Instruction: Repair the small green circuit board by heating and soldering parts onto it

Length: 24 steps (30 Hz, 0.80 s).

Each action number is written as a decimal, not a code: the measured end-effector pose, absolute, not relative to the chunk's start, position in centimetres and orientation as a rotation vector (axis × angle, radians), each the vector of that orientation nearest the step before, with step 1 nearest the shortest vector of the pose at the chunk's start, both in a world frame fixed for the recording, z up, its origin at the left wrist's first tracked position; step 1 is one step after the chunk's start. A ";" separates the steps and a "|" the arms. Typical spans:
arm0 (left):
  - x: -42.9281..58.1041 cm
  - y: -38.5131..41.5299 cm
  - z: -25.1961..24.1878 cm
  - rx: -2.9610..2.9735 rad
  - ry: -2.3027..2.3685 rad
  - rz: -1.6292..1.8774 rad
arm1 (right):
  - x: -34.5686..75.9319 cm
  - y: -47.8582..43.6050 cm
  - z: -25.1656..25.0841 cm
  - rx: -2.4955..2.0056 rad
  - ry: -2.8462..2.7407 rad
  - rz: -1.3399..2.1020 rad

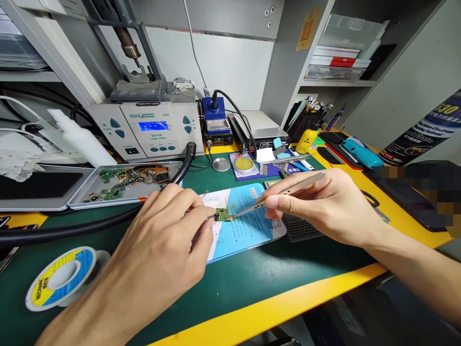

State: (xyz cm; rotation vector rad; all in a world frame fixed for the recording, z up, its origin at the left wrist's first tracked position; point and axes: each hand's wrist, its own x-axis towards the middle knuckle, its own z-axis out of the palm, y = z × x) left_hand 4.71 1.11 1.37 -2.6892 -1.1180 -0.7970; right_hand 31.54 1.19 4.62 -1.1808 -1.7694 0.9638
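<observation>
A small green circuit board (224,212) is pinched at its left end by the thumb and fingers of my left hand (173,226). My right hand (313,204) grips a pair of metal tweezers (288,191) between thumb and fingers. The tweezers' tips are at the board's right edge; whether they touch it or hold something there, I cannot tell. Under the board lies a blue and white printed sheet (248,235), partly covered by both hands. My left palm faces down and hides part of the board's left end.
A hot air station (154,139) stands at the back left, its black hose (72,234) crossing the mat behind my left wrist. A tray (118,202) holds loose boards. A solder spool (59,278) lies front left. A soldering iron stand (216,120) and yellow bottle (308,139) stand behind.
</observation>
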 end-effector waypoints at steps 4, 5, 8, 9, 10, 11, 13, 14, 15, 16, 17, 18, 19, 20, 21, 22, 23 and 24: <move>4.7 1.1 1.3 -2.681 -1.117 -0.804 | 31.4 1.3 4.6 -1.167 -1.757 0.948; 4.8 1.2 1.3 -2.684 -1.121 -0.802 | 31.4 1.3 4.6 -1.171 -1.759 0.947; 4.8 1.2 1.3 -2.691 -1.122 -0.821 | 31.6 1.4 4.5 -1.170 -1.742 0.970; 4.8 1.2 1.3 -2.693 -1.122 -0.828 | 31.6 1.4 4.5 -1.160 -1.735 0.982; 4.8 1.2 1.3 -2.697 -1.122 -0.834 | 31.7 1.4 4.4 -1.150 -1.731 0.992; 4.8 1.2 1.3 -2.703 -1.124 -0.835 | 31.7 1.5 4.4 -1.142 -1.732 0.999; 4.7 1.2 1.3 -2.713 -1.127 -0.832 | 31.7 1.5 4.4 -1.134 -1.741 1.005; 4.7 1.2 1.3 -2.717 -1.123 -0.832 | 31.7 1.5 4.5 -1.136 -1.745 1.003; 4.7 1.2 1.2 -2.719 -1.124 -0.831 | 31.7 1.5 4.5 -1.139 -1.749 0.998; 4.7 1.2 1.2 -2.722 -1.120 -0.832 | 31.7 1.5 4.5 -1.142 -1.752 0.992; 4.7 1.2 1.2 -2.723 -1.120 -0.833 | 31.7 1.5 4.6 -1.145 -1.756 0.988; 4.7 1.3 1.2 -2.725 -1.118 -0.834 | 31.7 1.4 4.6 -1.147 -1.758 0.985; 4.7 1.3 1.2 -2.725 -1.115 -0.836 | 31.6 1.4 4.6 -1.148 -1.760 0.984; 4.7 1.2 1.1 -2.724 -1.115 -0.838 | 31.6 1.4 4.6 -1.147 -1.762 0.987; 4.7 1.2 1.1 -2.723 -1.115 -0.838 | 31.6 1.4 4.6 -1.145 -1.764 0.990; 4.7 1.2 1.1 -2.723 -1.116 -0.838 | 31.5 1.4 4.6 -1.144 -1.764 0.991; 4.7 1.1 1.1 -2.722 -1.119 -0.839 | 31.5 1.4 4.5 -1.144 -1.765 0.993; 4.6 1.1 1.1 -2.722 -1.122 -0.840 | 31.5 1.4 4.5 -1.143 -1.762 0.997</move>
